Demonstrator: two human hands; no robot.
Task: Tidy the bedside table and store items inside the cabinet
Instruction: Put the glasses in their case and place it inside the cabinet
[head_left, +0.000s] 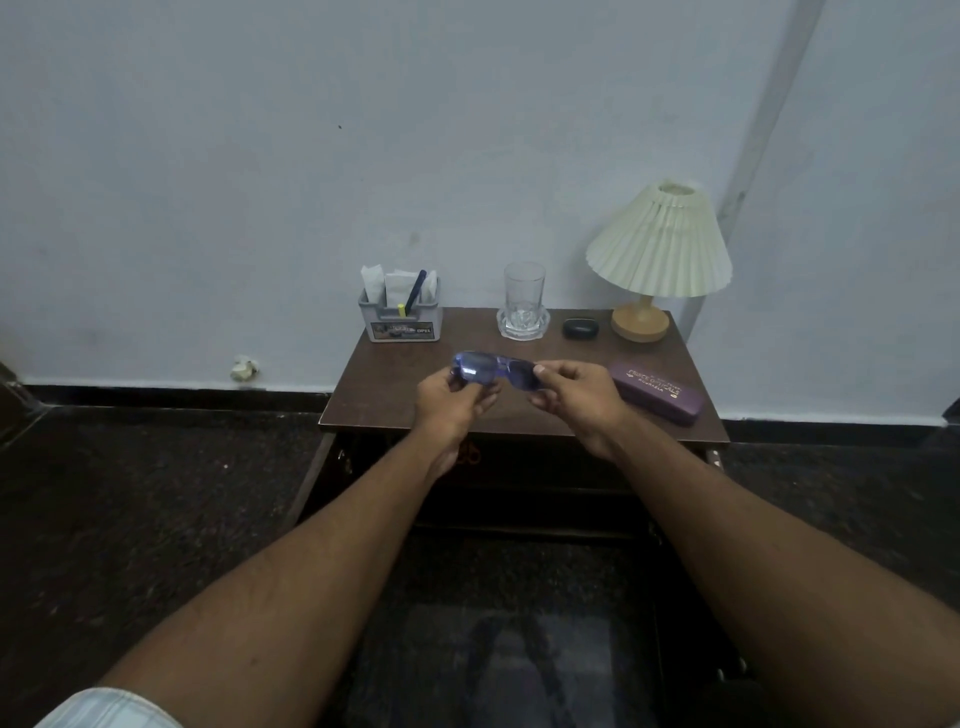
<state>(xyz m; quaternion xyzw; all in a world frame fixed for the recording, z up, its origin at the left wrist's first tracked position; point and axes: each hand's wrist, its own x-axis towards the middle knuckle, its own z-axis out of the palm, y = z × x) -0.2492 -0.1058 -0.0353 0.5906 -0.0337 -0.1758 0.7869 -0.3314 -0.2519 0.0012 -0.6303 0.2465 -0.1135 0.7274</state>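
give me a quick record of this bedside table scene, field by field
held item: blue glasses, above the table
left hand: grips the glasses' left end
right hand: pinches their right end
purple case: closed, lying on the table's right side
back row, left to right: organiser with pens, drinking glass, small black case, lamp
cabinet: below the tabletop, too dark to read

Both hands hold blue glasses (493, 368) above a brown table (384, 395): the left hand (451, 402) grips one end, the right hand (576, 397) pinches the other. A purple case (657, 392) lies closed just right of the right hand. At the back stand an organizer (401, 317), a glass (523, 300), a black pod (581, 328) and a lamp (657, 254).
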